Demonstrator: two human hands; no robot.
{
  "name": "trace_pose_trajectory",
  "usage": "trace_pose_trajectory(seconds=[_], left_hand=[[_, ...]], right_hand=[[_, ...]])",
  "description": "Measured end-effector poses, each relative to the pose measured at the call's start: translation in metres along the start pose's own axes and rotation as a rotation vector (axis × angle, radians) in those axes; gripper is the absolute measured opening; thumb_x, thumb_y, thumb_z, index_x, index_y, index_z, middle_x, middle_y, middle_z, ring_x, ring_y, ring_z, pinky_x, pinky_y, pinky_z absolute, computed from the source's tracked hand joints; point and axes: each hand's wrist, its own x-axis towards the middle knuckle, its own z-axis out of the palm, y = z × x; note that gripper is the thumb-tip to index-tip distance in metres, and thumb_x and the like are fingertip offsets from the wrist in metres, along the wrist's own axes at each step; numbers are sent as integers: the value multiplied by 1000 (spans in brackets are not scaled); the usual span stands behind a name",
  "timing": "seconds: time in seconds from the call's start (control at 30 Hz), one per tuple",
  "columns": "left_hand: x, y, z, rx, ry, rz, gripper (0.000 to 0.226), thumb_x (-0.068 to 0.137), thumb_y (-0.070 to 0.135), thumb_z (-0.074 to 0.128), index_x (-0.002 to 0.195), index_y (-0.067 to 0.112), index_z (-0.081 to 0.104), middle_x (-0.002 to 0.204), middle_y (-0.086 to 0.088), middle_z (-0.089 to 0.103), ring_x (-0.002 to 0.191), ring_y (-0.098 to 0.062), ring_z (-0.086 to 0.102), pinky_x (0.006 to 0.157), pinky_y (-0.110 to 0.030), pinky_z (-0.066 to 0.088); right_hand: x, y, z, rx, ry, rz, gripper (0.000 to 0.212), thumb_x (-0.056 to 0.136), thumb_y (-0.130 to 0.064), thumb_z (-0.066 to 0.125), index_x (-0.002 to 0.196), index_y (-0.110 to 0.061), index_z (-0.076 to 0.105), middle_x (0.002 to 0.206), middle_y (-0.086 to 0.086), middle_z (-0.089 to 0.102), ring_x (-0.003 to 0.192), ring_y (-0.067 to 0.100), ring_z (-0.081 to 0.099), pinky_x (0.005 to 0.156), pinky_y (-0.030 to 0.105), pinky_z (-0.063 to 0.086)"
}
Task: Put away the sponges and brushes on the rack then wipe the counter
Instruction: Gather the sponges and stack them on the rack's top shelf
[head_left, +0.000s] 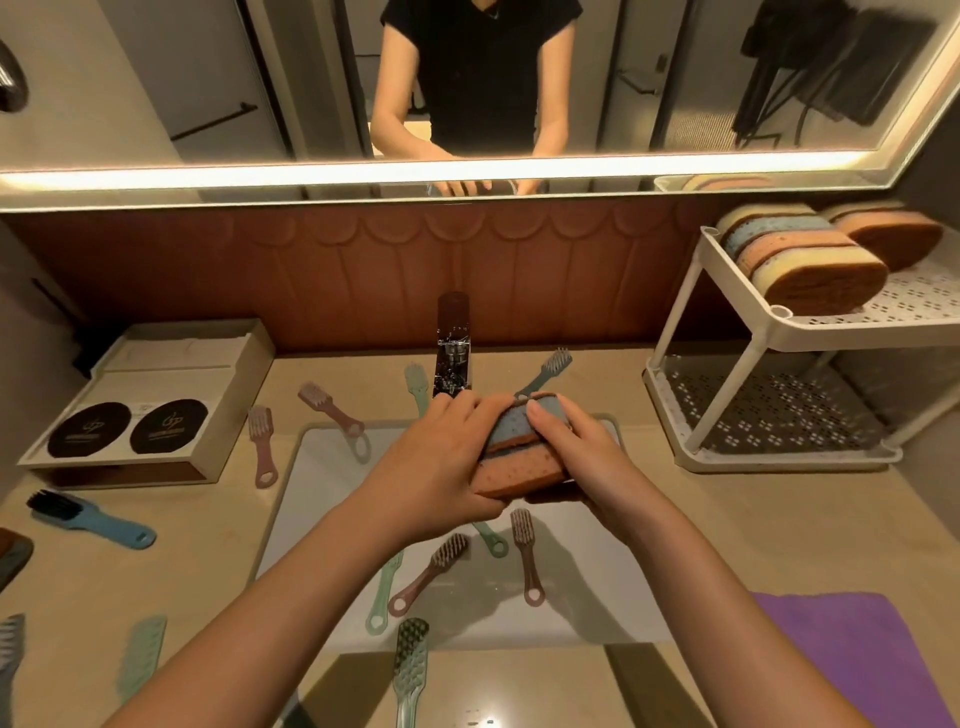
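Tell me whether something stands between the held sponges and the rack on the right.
Nothing visible does. The left hand and right hand hold the sponges; the counter toward the rack is bare, and its lower shelf is free.

The beige stone surface has a white rectangular sink basin set into it. Behind the basin stands a chrome tap, with a pale green plastic brush to its left and a grey-green brush to its right. A pink long-handled brush lies at the basin's back left corner, and a second pink brush lies beside its left rim. Further left are a cream open box and a blue brush with black bristles. In front of the basin lies a clear green brush, and to the front left a mint brush. Right of the basin stands a white two-tier plastic rack, and to the front right lies a purple cloth.
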Motion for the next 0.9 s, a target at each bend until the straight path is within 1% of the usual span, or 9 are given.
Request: trace_pose_trajectory(seconds=[0.07,0.13,0.2,0.27,0.37,0.5,0.6,0.77,0.9], left_hand=[[-2,-1,1,-209,14,-89,102,67,47,77,145,29,14,137,8,31,121,-10,33,104,-29,36],[-4,3,0,-650,33,-319,110,65,50,77,147,30,6,135,15,32,117,2,39,98,-18,39],[-3,8,4,-1105,68,-567,92,73,56,63,146,28,13,128,14,44,104,3,51,88,-19,47],[0,12,12,-1311,78,-725,65,82,55,49,138,27,30,120,0,57,102,-13,60,87,-34,52],[3,23,23,-1359,251,-742,38,91,40,50,123,22,44,111,-8,62,97,-19,64,79,-34,56],[4,25,26,-1376,332,-716,35,91,37,52,119,17,49,110,-11,65,96,-22,67,83,-41,56],[6,23,23,-1395,292,-677,37,92,37,49,121,15,51,110,-12,66,98,-24,67,84,-40,56],[17,26,19,-1353,232,-636,36,94,37,48,120,13,52,111,-14,66,98,-25,66,68,-29,56],[35,33,10,-1126,221,-578,47,83,54,53,113,18,49,110,-9,63,97,-22,65,83,-43,56]], right_hand=[[2,2,0,27,58,-55,28,92,-39,51,111,-18,54,100,9,64,85,21,67,59,31,58],[4,5,-2,71,107,-80,28,93,-36,51,110,-14,54,100,12,66,84,22,68,59,32,58],[5,6,-3,81,133,-79,29,94,-37,50,111,-14,52,103,12,64,86,21,67,58,30,57],[3,7,0,89,125,-65,30,94,-38,48,114,-16,50,105,10,63,89,21,67,58,28,56],[2,9,8,67,112,-55,31,94,-41,45,116,-19,47,108,8,61,95,22,65,66,32,59],[1,9,8,-23,116,-49,33,93,-47,44,116,-23,45,110,6,61,97,21,64,75,40,59],[-1,1,0,-42,88,-50,28,94,-46,44,111,-24,49,103,2,62,89,17,66,59,30,58],[0,-9,-12,-76,83,-102,28,97,-42,36,111,-20,46,100,7,62,81,16,64,46,25,49],[1,-16,-23,-13,128,-85,32,98,-43,34,115,-17,45,100,9,60,81,17,61,48,25,46]])
